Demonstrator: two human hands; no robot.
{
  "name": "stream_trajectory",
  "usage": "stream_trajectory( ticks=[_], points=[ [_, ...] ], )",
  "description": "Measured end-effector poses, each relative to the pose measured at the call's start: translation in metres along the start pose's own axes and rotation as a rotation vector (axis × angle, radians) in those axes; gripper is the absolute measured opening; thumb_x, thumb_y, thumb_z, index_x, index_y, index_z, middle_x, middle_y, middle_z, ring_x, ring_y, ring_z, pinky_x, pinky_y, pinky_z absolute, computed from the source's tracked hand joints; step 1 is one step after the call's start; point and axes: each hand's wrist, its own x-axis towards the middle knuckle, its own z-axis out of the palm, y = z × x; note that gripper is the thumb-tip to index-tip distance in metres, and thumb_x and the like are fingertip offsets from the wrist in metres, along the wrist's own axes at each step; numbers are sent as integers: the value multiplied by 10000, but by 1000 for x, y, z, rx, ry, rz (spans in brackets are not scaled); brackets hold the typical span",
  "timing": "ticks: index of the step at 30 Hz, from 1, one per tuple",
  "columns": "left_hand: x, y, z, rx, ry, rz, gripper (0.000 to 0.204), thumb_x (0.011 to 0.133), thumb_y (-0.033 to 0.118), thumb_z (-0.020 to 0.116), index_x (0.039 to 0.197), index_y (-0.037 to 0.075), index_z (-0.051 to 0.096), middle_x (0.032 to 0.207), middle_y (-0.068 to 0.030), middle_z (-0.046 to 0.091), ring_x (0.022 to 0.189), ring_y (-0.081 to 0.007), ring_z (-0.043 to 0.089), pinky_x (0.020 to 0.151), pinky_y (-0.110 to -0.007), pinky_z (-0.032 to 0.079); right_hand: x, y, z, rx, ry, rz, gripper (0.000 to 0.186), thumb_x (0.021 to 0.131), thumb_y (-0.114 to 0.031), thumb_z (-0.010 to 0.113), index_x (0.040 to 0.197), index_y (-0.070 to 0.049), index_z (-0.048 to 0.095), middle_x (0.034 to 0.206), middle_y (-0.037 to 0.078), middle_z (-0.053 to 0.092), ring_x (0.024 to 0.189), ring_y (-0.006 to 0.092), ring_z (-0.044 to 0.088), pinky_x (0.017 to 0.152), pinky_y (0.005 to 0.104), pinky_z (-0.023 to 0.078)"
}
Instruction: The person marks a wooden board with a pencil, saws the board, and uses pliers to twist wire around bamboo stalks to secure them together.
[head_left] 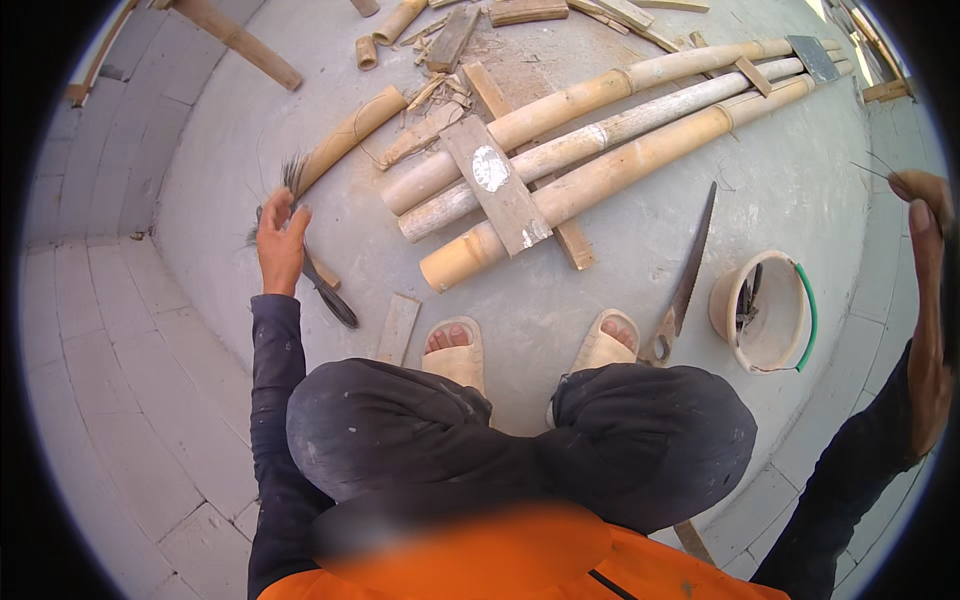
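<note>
At the left my left hand (283, 245) has its fingers curled against a bundle of thin dark wires (335, 300). The frayed wire ends (293, 172) fan out above the fingers, beside a short bamboo piece (350, 138). Far to the right, my raised right hand (930, 205) pinches a few thin wires (876, 170) between thumb and fingers; the picture's rim cuts off part of it. In front of me lie three bamboo poles (640, 165) side by side. A short board (497, 188) rests across their near ends and a dark grey piece (813, 60) across their far ends.
Right of my feet lies a handsaw (690, 265), next to a whitish bucket (730, 315) with a green-sleeved handle and dark tools inside. Wood offcuts (453, 40) and bamboo scraps (400, 20) litter the far floor. A small board (399, 328) lies by my left foot. Block walls (120, 350) flank both sides.
</note>
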Motion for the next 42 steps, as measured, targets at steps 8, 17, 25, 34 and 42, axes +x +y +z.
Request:
stream_trajectory(
  ticks=[8, 17, 25, 34, 42],
  points=[
    [-68, 385, -16, -123, -357, 422, 460, 1103, 278, 734, 1453, -10, 654, 1156, -107, 750, 1029, -184, 711, 943, -348, 595, 140, -84, 60, 560, -256, -189, 270, 1142, -323, 670, 1145, -73, 771, 951, 14, 733, 882, 115, 655, 802, 286, 529],
    [-43, 264, -72, 268, -246, 720, 234, 1158, 181, 635, 1265, 20, 767, 1111, -75, 800, 937, -129, 678, 859, -279, 541, 123, -26, 119, 893, -567, 15, 446, 1101, -483, 703, 1195, -57, 796, 878, 8, 678, 732, 79, 571, 647, 233, 459],
    [-9, 165, -109, 299, -103, 375, 246, 1172, 227, 621, 1214, 20, 745, 858, 26, 699, 722, -78, 533, 688, -241, 443, 52, 28, 146, 886, -818, 335, 422, 1106, -476, 702, 1070, -66, 793, 795, -49, 597, 712, 74, 486, 669, 253, 413],
    [-3, 124, -98, -177, -204, 64, 256, 1146, 301, 609, 1081, 73, 704, 633, 32, 577, 577, -66, 534, 584, -247, 422, 22, 81, 205, 1572, -336, 782, 287, 1202, -316, 520, 1171, -82, 685, 694, -107, 370, 543, 10, 316, 476, 201, 383],
    [-28, 223, 70, -432, -912, -200, 192, 1166, 314, 612, 1149, 129, 662, 1277, -134, 810, 1210, -204, 764, 1023, -349, 589, 70, -19, 254, 2091, 86, 902, 358, 1187, -251, 528, 1442, 0, 546, 848, -21, 544, 620, 40, 423, 511, 217, 389]
  ],
)
